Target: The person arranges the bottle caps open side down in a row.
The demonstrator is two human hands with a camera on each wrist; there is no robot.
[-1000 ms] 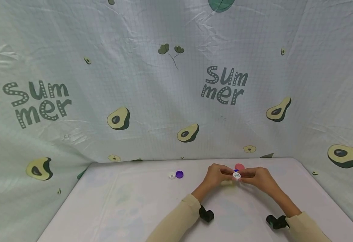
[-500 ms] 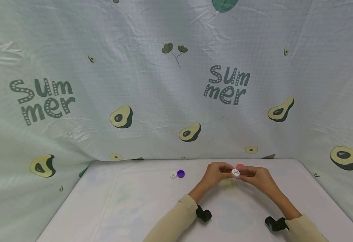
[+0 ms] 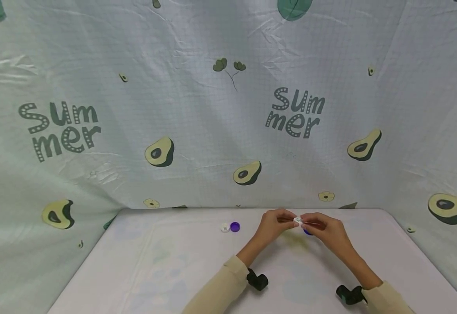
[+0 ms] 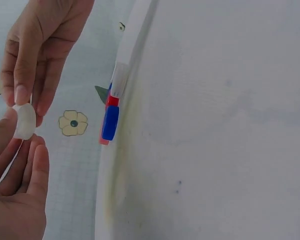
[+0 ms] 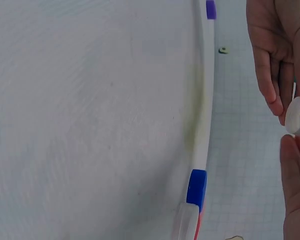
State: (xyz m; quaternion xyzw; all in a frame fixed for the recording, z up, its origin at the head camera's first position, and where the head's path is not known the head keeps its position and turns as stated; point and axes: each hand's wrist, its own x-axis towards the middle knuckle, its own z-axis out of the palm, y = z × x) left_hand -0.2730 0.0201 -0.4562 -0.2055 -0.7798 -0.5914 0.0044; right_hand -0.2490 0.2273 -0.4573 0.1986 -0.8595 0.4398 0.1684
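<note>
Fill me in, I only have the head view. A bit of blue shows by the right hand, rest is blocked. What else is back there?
Observer: Red. In the left wrist view, a red piece shows past the edge of the blue piece.
Operator: Only those two?
Observer: No, there's a clear-looking piece next to the blue one in the right wrist view. Can't tell if they touch.
Operator: OK. The white piece in the grip has marks on top for me. Other side?
Observer: The side facing the left wrist camera looks plain white, no marks visible.
</note>
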